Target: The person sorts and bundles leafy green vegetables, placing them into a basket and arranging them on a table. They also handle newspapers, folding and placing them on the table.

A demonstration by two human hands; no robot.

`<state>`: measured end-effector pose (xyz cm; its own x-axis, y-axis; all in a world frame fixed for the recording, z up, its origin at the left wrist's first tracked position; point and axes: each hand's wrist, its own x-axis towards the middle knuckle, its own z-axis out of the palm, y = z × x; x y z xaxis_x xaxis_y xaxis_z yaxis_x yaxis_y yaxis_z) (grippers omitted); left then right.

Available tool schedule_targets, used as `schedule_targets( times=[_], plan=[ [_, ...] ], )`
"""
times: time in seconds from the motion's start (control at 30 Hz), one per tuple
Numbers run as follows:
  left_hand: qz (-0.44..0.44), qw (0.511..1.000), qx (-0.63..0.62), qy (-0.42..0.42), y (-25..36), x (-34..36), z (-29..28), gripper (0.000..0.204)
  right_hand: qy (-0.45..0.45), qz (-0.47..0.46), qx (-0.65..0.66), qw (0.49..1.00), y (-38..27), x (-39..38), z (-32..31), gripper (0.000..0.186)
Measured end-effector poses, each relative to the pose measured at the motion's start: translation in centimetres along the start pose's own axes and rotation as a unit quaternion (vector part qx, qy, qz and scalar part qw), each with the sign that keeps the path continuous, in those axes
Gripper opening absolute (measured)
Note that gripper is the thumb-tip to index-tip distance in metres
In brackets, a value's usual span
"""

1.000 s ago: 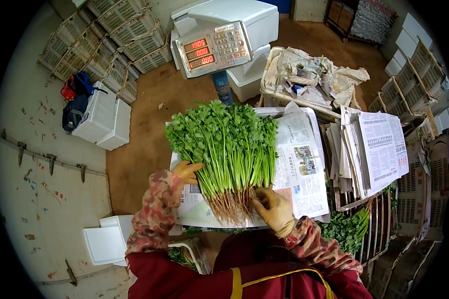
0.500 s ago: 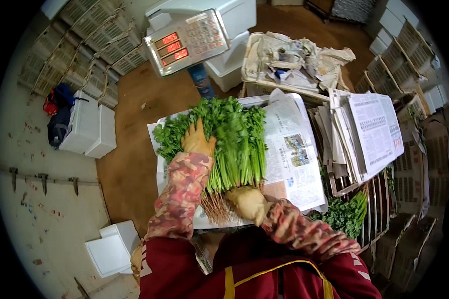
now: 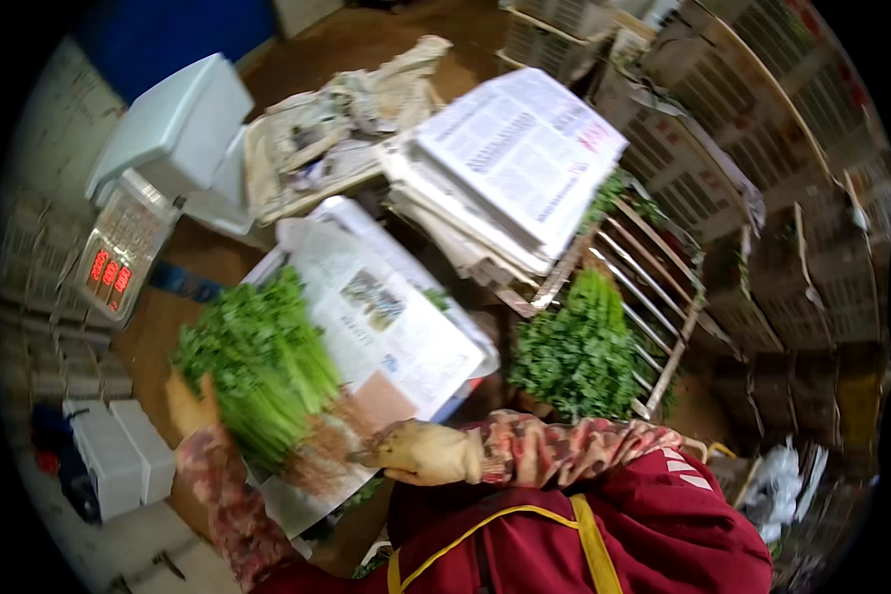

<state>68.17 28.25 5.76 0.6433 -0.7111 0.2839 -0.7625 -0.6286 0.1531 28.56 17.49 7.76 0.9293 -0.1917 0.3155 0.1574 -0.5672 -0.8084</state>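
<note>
A big leafy bunch of green herbs (image 3: 257, 356) lies on a spread newspaper (image 3: 426, 351), its brown roots toward me. My left hand (image 3: 193, 401), in a tan glove, is against the bunch's left edge, fingers smeared by motion. My right hand (image 3: 418, 455), also gloved, has curled fingers at the root ends; what lies inside them is unclear. To the right, more greens (image 3: 569, 351) lie on a slatted metal rack (image 3: 663, 297), with a thick newspaper stack (image 3: 510, 153) above them.
A lit scale display (image 3: 119, 247) stands at the left, near a large white foam box (image 3: 178, 124) and smaller foam boxes (image 3: 119, 455). Crumpled paper in a crate (image 3: 327, 139) lies at the back. Tall stacked plastic crates (image 3: 772, 247) line the right side.
The view has swung rightward and rotated. My left hand moved up onto the leaves, then down to the bunch's left edge. My right hand stays by the roots.
</note>
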Motion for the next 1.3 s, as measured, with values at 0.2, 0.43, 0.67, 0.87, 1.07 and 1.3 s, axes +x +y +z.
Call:
schedule_targets(
  times=[0.2, 0.43, 0.67, 0.87, 1.07, 1.3],
  plan=[
    [0.140, 0.969, -0.169, 0.111, 21.6, -4.6, -12.1, 0.046, 0.329, 0.358, -0.005, 0.874, -0.3, -20.6, -16.9, 0.029],
    [0.246, 0.767, -0.420, -0.418, 51.9, -14.6, 1.6, 0.053, 0.422, 0.605, 0.182, 0.650, 13.2, -42.6, -26.9, 0.072],
    [0.115, 0.827, -0.244, -0.493, 64.6, -18.4, 20.2, 0.081, 0.290, 0.606, 0.328, 0.664, 23.7, -40.4, -27.0, 0.075],
    [0.138, 0.812, -0.332, -0.459, 65.9, -20.3, 18.9, 0.070, 0.476, 0.462, 0.380, 0.644, 21.8, -38.6, -26.2, 0.087],
    [0.116, 0.838, -0.262, -0.465, 67.6, -20.9, 18.4, 0.079, 0.271, 0.591, 0.027, 0.759, 22.5, -40.8, -29.0, 0.079],
    [0.255, 0.871, -0.114, -0.405, 70.0, -23.9, 13.9, 0.115, 0.275, 0.585, -0.120, 0.754, 24.1, -43.4, -30.2, 0.066]
  ],
)
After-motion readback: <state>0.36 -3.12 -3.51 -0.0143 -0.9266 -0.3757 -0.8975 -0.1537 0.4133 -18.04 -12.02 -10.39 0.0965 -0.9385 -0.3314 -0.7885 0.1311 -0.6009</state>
